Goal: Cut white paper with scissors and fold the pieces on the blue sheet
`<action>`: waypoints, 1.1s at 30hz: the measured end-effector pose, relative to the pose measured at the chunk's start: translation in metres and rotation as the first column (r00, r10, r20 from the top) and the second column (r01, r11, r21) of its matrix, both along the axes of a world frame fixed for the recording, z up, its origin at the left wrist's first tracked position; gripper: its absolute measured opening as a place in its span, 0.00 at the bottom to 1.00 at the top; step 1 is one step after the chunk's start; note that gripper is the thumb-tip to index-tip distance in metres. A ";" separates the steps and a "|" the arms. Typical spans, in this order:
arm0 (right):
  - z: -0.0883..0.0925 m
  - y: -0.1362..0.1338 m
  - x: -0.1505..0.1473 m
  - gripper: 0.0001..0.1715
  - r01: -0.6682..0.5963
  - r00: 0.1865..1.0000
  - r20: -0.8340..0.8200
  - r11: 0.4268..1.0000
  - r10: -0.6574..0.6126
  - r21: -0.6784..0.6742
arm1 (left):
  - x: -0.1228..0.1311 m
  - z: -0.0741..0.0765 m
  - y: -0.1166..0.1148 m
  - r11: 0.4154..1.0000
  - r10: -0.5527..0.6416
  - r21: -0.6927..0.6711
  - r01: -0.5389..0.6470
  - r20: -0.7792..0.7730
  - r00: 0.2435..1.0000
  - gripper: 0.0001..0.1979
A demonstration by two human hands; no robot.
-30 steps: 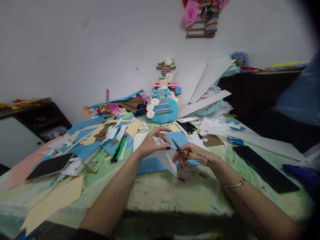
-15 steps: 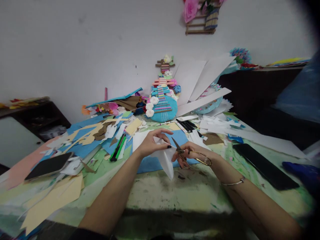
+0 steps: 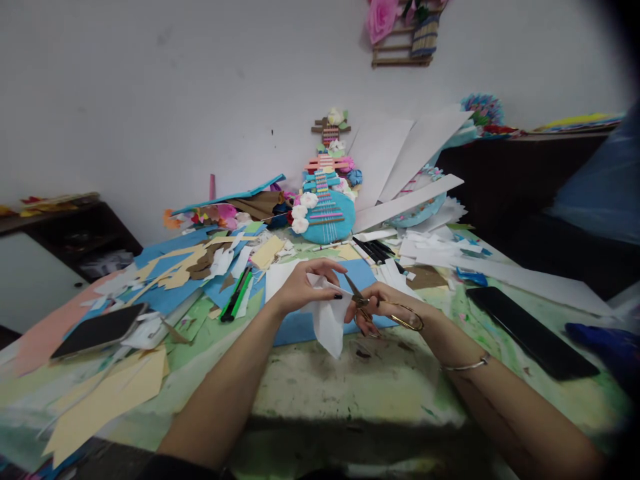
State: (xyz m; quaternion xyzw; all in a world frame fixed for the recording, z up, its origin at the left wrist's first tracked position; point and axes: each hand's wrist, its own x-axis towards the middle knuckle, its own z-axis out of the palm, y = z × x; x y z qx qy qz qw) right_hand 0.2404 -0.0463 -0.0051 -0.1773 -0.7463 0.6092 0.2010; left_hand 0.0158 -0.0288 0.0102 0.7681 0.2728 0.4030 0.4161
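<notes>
My left hand (image 3: 307, 288) pinches a piece of white paper (image 3: 330, 327) between thumb and fingers, and the paper's lower part hangs down over the table's front. Closed around a pair of scissors (image 3: 361, 301), my right hand (image 3: 373, 310) is just to the right. The blades point up and to the left, beside the paper's right edge; whether they touch it I cannot make out. Beneath both hands lies a blue sheet (image 3: 295, 332), with another white sheet (image 3: 277, 279) partly on it.
A green utility knife (image 3: 237, 297) and paper scraps lie left. Black pens (image 3: 375, 251) sit behind my right hand. A black phone (image 3: 530, 332) is at right, another dark phone (image 3: 100, 332) at left. A blue paper guitar (image 3: 327, 217) leans at the wall.
The hanging white paper has turned and shifted slightly left, showing a broader face. The scissors have moved very little, and my hands stay nearly in place.
</notes>
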 end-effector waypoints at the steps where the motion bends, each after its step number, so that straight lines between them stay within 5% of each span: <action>1: 0.000 0.000 0.000 0.33 0.002 1.000 0.014 1.000 -0.002 0.003 | 0.000 0.000 0.000 1.000 -0.002 0.003 0.002 0.000 1.000 0.19; 25: 0.005 -0.005 -0.004 0.35 0.179 0.979 0.102 0.984 -0.177 -0.017 | -0.006 0.001 0.004 1.000 0.029 0.012 -0.029 -0.043 0.999 0.22; 33: 0.006 -0.006 -0.005 0.23 0.279 0.947 0.154 0.959 -0.283 0.047 | -0.012 0.009 0.005 0.999 0.047 -0.018 -0.046 0.050 0.998 0.29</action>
